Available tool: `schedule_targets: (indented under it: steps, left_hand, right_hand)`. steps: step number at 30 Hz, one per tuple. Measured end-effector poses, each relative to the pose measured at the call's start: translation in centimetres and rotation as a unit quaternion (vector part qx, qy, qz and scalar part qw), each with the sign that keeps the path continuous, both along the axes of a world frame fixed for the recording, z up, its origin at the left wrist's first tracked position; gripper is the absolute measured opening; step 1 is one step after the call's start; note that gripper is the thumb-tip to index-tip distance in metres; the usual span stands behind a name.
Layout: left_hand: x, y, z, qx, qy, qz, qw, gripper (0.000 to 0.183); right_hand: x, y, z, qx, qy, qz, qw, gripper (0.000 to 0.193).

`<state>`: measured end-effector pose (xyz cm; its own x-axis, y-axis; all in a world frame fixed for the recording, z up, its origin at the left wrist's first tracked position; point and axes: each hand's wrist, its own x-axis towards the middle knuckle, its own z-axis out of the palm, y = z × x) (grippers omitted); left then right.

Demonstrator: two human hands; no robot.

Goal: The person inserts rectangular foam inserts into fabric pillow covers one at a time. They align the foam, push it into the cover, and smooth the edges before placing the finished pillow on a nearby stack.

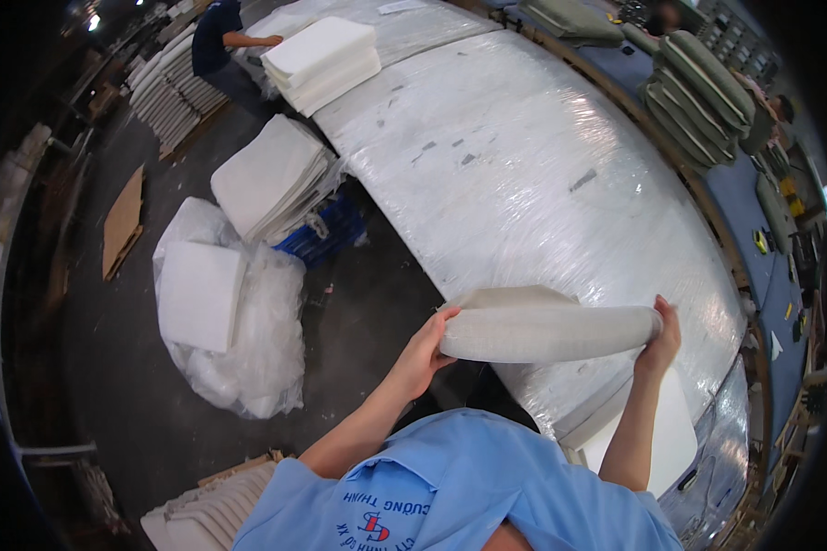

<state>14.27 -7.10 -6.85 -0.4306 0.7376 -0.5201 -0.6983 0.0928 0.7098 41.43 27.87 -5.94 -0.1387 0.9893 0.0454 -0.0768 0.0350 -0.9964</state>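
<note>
Between my two hands I hold a cushion-like piece (547,332) in pale grey cloth, its thick rounded edge facing me and a flap of cloth behind it. My left hand (423,354) is closed round its left end, thumb on top. At the other end, my right hand (662,342) grips the corner, fingers pointing up. The piece is held above the near edge of a long table wrapped in clear plastic film (524,174). Under my right forearm lies a white foam pad (671,436), partly hidden by the arm.
Left on the floor, a white pad (200,296) rests on a plastic-bagged bundle (266,367). Stacked white sheets (271,174) sit over a blue crate (326,234). More white pads (326,60) lie at the table's far end by a person (219,46). Green cushions (698,96) are piled right.
</note>
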Motion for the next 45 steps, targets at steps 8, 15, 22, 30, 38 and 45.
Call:
schedule_targets:
  steps: [8, 15, 22, 30, 38, 45]
  left_hand:
    - [-2.6, -2.5, 1.5, 0.01, 0.506, -0.146, 0.85, 0.071]
    - [2.4, -2.2, 4.5, 0.087, 0.496, -0.337, 0.796, 0.069]
    - [1.5, -3.8, 0.9, 0.229, 0.366, -0.49, 0.757, 0.049]
    - [-4.7, -12.5, -1.4, 0.033, 0.254, -0.318, 0.913, 0.048]
    - [-9.5, -16.6, -2.6, -0.028, 0.273, -0.201, 0.94, 0.046]
    - [-10.1, -10.5, 6.0, 0.067, 0.327, -0.133, 0.933, 0.04]
  right_hand:
    - [-7.3, -4.5, 1.4, -0.064, 0.043, -0.128, 0.989, 0.087]
    - [-8.5, -17.9, 5.1, -0.08, -0.029, -0.126, 0.988, 0.104]
    - [-2.1, -20.0, 6.3, -0.134, -0.114, -0.042, 0.984, 0.108]
    - [4.4, -18.0, 5.1, -0.254, -0.105, -0.065, 0.959, 0.07]
    - [-0.4, -13.9, 10.6, -0.065, -0.302, 0.048, 0.95, 0.068]
    - [-5.5, -16.3, 19.3, 0.191, -0.508, 0.223, 0.81, 0.076]
